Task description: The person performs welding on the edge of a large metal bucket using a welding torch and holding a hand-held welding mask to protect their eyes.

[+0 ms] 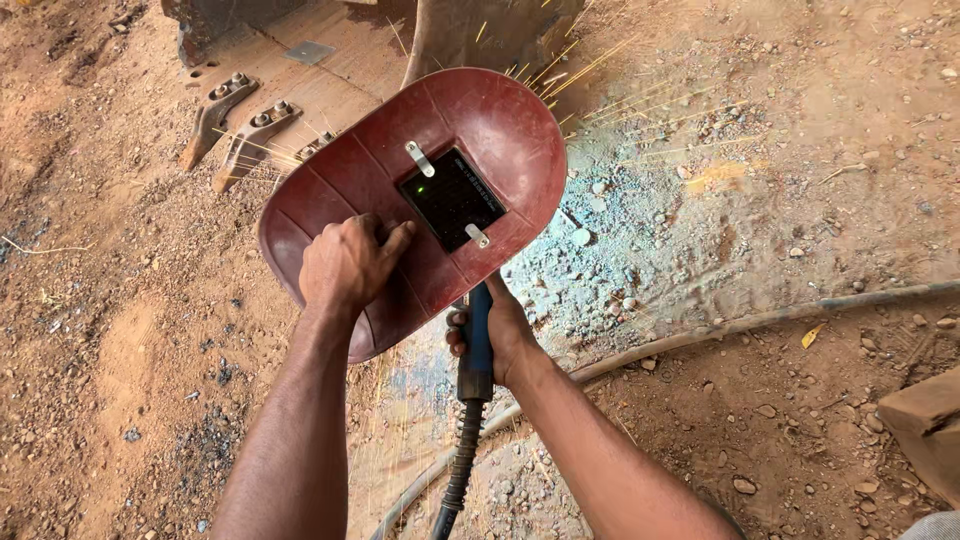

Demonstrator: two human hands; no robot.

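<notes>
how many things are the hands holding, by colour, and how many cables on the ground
red welding shield, held by the left hand: 1
blue-handled welding holder, gripped by the right hand: 1
cables or hoses on the dirt: 2, a ribbed black cable from the holder and a long hose
total: 4

The red welding shield [420, 190] fills the middle of the view and hides what lies beyond it. Past its far-left edge, the toothed edge of a digger bucket [240, 115] blocks the ground. Sparks [590, 70] fly out to the far right. A hose [720, 325] crosses the dirt floor [110, 330] from the right to near centre, under the right hand [495, 335]. A stone block [925, 415] sits near right. The left side is loose dirt, open for passing.
</notes>
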